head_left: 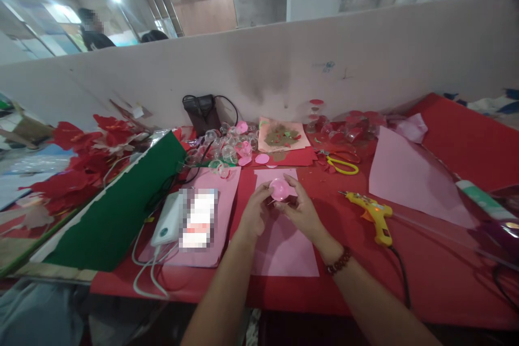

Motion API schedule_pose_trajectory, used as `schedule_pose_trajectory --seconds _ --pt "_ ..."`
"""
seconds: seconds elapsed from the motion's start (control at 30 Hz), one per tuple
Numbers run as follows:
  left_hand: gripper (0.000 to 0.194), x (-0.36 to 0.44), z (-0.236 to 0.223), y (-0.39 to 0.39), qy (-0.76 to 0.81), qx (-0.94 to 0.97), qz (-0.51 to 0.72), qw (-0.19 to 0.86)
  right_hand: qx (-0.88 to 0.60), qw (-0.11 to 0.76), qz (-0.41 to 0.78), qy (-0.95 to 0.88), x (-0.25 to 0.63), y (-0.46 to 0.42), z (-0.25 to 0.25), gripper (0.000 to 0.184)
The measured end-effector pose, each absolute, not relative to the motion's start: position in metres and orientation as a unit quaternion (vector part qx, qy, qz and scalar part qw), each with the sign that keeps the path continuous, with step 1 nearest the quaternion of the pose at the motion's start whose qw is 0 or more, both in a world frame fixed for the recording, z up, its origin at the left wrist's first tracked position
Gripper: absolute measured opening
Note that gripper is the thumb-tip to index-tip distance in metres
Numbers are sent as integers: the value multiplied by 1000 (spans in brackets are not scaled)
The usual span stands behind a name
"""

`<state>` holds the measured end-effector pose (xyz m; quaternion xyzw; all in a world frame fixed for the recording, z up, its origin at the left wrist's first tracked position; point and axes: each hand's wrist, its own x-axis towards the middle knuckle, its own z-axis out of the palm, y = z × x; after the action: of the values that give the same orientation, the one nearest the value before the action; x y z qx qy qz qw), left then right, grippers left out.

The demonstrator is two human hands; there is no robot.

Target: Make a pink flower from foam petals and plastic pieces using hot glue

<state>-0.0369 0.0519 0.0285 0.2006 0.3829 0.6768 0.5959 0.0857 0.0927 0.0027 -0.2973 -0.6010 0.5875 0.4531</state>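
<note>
Between my two hands is a small pink, shiny plastic cup (279,190), held above a pink sheet (286,254) on the red tabletop. The fingers of my left hand (258,204) close on its left side. My right hand (300,206) grips it from the right, with the index finger at the top and the thumb below. A beaded bracelet (339,261) circles my right wrist. Beyond the hands lie pink paper discs (262,158) and a pile of clear plastic cups (229,152), some with pink in them.
A yellow glue gun (375,215) with a lit orange light and yellow-handled pliers (343,166) lie right. Left are a phone (198,219), a white power bank (167,219), a green sheet (117,211) and red flowers (77,173). A black bag (201,112) leans against the low wall.
</note>
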Motion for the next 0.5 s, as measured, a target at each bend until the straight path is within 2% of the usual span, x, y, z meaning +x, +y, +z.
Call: schedule_pose_trajectory --seconds 0.1,0.17,0.3,0.4,0.5 --pt "11 -41 30 55 372 133 706 587 -319 463 581 -589 85 93 3 66" --pt "9 -43 31 56 368 101 710 591 -337 477 569 -579 86 93 3 59" --pt "27 -44 32 56 341 107 698 621 -403 509 505 -569 93 93 5 28" --pt "35 -43 29 53 327 142 699 620 -407 535 466 -576 95 91 7 29" --pt "45 -41 24 51 335 188 694 609 -344 526 481 -612 92 90 6 24"
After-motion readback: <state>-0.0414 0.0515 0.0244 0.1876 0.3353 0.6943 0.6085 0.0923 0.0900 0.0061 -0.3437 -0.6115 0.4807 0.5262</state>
